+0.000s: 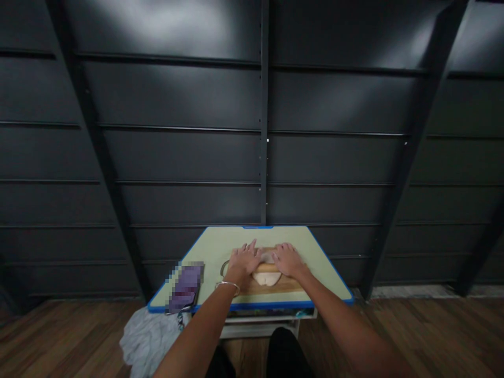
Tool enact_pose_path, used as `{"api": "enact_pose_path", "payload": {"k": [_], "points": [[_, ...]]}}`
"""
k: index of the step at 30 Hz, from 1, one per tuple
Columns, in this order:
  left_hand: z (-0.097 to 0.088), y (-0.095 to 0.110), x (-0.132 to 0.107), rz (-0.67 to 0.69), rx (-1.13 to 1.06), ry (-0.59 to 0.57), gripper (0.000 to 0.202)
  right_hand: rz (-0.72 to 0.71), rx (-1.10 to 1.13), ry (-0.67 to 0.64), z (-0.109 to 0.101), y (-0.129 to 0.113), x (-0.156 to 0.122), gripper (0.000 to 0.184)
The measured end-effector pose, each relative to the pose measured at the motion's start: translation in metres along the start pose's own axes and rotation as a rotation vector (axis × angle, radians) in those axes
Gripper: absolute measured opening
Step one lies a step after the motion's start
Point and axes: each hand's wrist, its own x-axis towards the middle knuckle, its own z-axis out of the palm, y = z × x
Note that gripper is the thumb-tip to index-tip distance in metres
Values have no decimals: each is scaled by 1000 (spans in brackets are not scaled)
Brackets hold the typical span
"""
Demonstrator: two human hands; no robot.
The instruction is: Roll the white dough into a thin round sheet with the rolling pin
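a dark panelled wall [189, 157] stands beyond the left hand [244, 258] and the right hand [289, 260], filling most of the view. a brown plank floor [425, 331] lies lower, showing to either side of them. under both hands is a pale table [220, 239] with a blue edge. nearer the body than the hands is a knee [286, 350] in dark cloth. a crumpled grey cloth [147, 338] sits nearer the body than the left hand and off to its left. directly beneath the hands is a wooden board [252, 286]. well left of the left hand, a flat purple thing [186, 286] lies at the table's edge, its picture pixelated. both hands are palm down with fingers stretched out, resting on a rolling pin [266, 268]. pale dough [268, 279] lies on the board between the hands, under the pin and bulging on its near side. a thin bracelet [237, 289] circles the left wrist.
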Motion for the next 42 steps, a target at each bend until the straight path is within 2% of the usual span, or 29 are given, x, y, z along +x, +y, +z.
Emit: {"api": "enact_pose_path", "payload": {"k": [5,9,13,21,25,30,35,42], "points": [[-9,1,0,67,113,-70,59,50,-32,29,-6,-3,4,46],[-6,-1,5,64,127,-65,58,70,-1,14,-10,-2,9,46],[-2,-3,11,91,139,-40,57,107,33,51,-8,0,16,43],[-2,-5,29,-55,7,59,57,148,30,45,-5,7,37,44],[-2,-7,39,-133,-59,98,63,156,31,36,-4,10,51,44],[2,-8,57,-122,-47,120,63,106,18,84,-3,12,66,41],[1,-7,78,-158,-66,85,63,143,42,79,5,19,88,38],[9,-13,104,-101,-95,55,62,132,93,55,21,33,120,34]]}}
